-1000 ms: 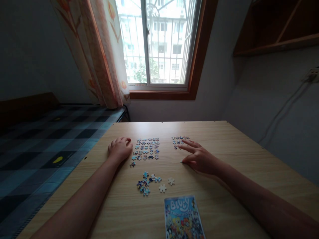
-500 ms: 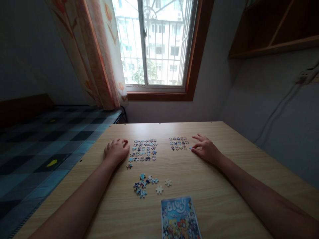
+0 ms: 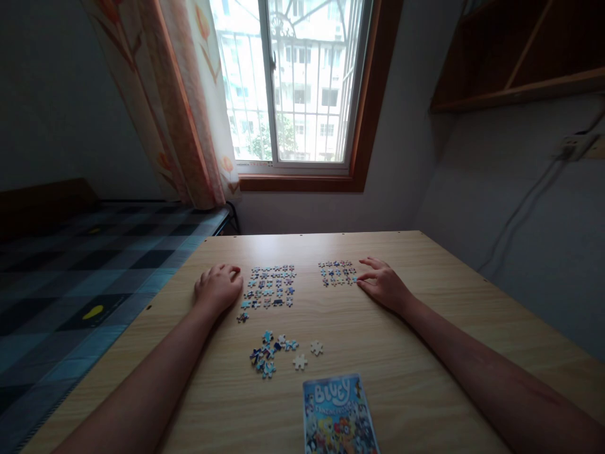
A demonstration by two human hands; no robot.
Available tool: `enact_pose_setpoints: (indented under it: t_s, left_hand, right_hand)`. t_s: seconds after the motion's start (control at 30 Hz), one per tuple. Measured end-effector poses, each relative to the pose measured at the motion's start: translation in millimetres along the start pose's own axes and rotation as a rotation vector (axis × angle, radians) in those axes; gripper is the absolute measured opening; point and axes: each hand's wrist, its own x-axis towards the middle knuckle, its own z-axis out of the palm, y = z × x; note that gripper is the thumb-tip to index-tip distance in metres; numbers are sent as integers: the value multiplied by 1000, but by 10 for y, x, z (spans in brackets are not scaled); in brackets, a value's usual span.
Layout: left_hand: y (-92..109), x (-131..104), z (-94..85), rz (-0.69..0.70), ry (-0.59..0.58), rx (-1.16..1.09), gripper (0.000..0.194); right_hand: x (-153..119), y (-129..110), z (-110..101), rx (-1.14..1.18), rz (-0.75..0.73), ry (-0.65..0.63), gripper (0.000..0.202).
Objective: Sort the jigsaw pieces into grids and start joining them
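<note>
My right hand (image 3: 384,285) is at the right end of a small block of puzzle pieces (image 3: 338,272), its thumb and index finger on a light blue puzzle piece (image 3: 355,280) at the end of the nearest row. The other fingers of that hand stretch out above. My left hand (image 3: 218,288) rests on the table, loosely bent with nothing seen in it, just left of a larger block of puzzle pieces (image 3: 268,292) laid in rows. A small cluster of pieces (image 3: 242,317) lies below that block, near my left wrist.
A loose heap of puzzle pieces (image 3: 265,356) lies nearer me, with two pale blank-sided pieces (image 3: 300,362) to its right. A Bluey picture card or box (image 3: 338,416) lies at the front of the wooden table (image 3: 425,391). A checked bed (image 3: 118,271) adjoins on the left.
My right hand has moved slightly left, bringing the light blue piece up against the end of the nearest row. My left hand stays put; the view has shifted a little.
</note>
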Motion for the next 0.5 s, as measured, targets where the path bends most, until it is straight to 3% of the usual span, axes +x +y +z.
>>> enact_pose_setpoints:
  t_s: [0.23,0.5]
  left_hand:
    - [17,-3,-13,0,-5,12,40]
    - [40,-25,-37,-15,-5,10,39]
  right_hand:
    - [2,3,-4,-26,-21,-5,14]
    - [-1,-81,-58,6,-78,118,15]
